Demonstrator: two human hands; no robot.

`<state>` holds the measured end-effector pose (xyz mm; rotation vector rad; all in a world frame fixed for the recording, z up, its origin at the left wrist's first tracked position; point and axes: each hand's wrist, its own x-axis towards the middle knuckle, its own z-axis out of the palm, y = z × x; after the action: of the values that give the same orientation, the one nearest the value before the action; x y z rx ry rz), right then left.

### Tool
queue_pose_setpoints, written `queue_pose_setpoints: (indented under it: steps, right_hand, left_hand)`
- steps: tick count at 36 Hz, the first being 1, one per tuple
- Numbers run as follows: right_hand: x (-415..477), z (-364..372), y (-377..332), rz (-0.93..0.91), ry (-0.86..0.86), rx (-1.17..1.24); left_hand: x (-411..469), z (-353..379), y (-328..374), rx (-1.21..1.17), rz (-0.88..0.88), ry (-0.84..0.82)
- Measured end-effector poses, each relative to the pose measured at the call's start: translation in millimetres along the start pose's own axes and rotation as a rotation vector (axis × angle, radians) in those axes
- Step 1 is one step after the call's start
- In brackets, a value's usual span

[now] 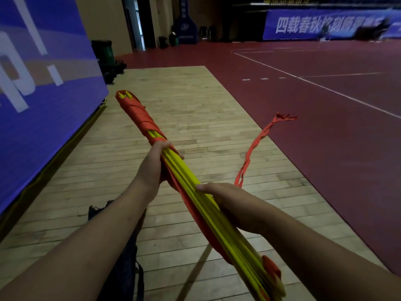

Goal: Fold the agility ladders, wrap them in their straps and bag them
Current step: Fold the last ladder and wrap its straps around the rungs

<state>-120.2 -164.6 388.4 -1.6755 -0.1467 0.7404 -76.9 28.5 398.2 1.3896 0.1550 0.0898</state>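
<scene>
In the head view, a long bundle of flat yellow plastic ladder rungs is held in the air above the floor. Its long axis runs diagonally, the far end pointing up and to the left, away from the person, the near end coming down to the lower right edge of the picture.

The left hand is closed round the bundle about midway along, fingers curled over the top and thumb on the far side. Beyond this hand, the far part of the bundle is bound in close turns of flat red-orange fabric strap, with yellow rung tips showing at the very end. The right hand lies nearer the person, its fingers pressed together and laid flat on the top of the yellow rungs; whether it also pinches the strap under the palm I cannot tell. From just beyond the right hand a loose tail of the strap rises up and to the right, ending in a frayed knot.

Under the hands lies a pale wooden plank floor; to the right of them it meets a dark red sports court with white lines. Left of the left hand stands a blue printed banner wall. Below the left forearm a dark fabric bag lies on the planks.
</scene>
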Motion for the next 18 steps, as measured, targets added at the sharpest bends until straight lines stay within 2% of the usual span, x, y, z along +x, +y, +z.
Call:
queue_pose_setpoints:
  steps: [7, 12, 14, 18]
  right_hand:
    - [-8, 1, -7, -0.096, -0.085, 0.073]
    - [-4, 2, 0, -0.229, 0.024, -0.099]
    - [-3, 0, 2, -0.266, 0.091, -0.172]
    - [-4, -7, 3, -0.29, 0.159, -0.292]
  left_hand:
    - [13, -11, 9, -0.157, 0.043, 0.03]
    - [19, -18, 9, -0.195, 0.031, 0.004]
    - [19, -18, 11, -0.101, -0.021, -0.032]
    - [14, -22, 10, 0.289, -0.173, -0.177]
